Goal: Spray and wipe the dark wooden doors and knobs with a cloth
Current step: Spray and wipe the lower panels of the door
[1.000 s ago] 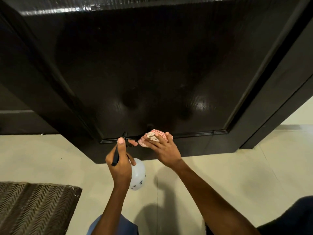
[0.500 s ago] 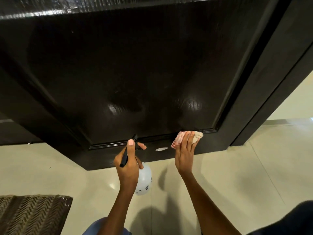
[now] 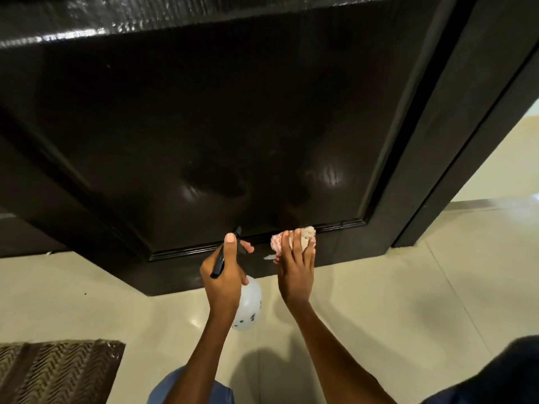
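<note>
Dark glossy wooden door filled the frame, top cut off. Your right hand pressed a crumpled pink-and-white cloth against the bottom rail with fingers laid fairly straight over it; a small white smear lay just beside it. Your left hand gripped a translucent white spray bottle with black trigger; contents not discernible. Brown patterned mat was cut off at the lower left.

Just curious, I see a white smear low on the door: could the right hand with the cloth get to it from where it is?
Probably yes. The white smear lies just left of the right hand, which presses the cloth against the door; nothing lies between.
</note>
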Tool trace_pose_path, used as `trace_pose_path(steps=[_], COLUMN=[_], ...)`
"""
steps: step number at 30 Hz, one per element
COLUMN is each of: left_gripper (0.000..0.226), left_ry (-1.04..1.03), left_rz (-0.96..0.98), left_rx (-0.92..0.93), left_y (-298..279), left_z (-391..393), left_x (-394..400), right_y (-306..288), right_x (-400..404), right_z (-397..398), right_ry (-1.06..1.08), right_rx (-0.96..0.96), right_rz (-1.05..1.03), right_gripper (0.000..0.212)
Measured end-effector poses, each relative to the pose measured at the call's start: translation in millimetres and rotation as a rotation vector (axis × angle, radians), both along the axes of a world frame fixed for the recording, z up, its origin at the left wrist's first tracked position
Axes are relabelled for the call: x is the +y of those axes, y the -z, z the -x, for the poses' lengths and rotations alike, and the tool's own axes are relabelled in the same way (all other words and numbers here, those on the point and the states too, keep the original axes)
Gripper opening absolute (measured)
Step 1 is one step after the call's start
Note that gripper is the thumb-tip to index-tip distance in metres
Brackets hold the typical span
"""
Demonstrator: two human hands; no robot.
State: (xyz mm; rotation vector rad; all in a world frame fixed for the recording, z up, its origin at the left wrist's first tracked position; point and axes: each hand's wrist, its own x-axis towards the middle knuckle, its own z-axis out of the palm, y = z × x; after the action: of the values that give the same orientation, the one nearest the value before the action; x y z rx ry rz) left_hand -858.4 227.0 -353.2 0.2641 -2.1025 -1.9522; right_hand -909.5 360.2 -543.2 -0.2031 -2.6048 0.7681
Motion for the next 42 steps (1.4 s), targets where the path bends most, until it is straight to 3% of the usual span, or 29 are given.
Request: trace_pose_path(steps=[3,7,15,19,25,29,34,37,42], left_gripper=[0.058,0.058,0.06,0.062,0.071,0.07,0.071,0.068,0.064], left_ry=[0.08,0.203,0.413,0.465,0.377,0.41,0.436,0.429,0.383], left_rz=[-0.026,-0.064,0.016,0.037,0.068,0.059,0.067,0.098,0.084], left_rx=[0.002,-0.004,0.052,0.074,-0.046,0.019,0.036,0.047,0.067], left_y=[-7,-27,-71,-111,-141,-153,-171,-183,-181], left_z=[1,6,17,34,53,48,47,53,51], left_x=[23,64,146,174,205,212,223,228,219], right_y=[-3,-40,-116,-157,-180,-201,-221,-224,-262], right_x=[51,128,166,181,195,202,203,202,205], right_z=[6,11,1,11,20,20,23,32,44], right_ry=[0.114,0.36,0.527,0.496,0.456,0.388,0.343,0.331,0.353], right_rx=[0.029,0.167,0.328,0.453,0.486,0.533,0.57,0.59,0.67], right_rz=[0.206,0.897,1.207,1.227,1.255,1.206,1.047,0.987,0.679], right_gripper=[0.057,0.054,0.05,0.052,0.055,0.055,0.057,0.068,0.055])
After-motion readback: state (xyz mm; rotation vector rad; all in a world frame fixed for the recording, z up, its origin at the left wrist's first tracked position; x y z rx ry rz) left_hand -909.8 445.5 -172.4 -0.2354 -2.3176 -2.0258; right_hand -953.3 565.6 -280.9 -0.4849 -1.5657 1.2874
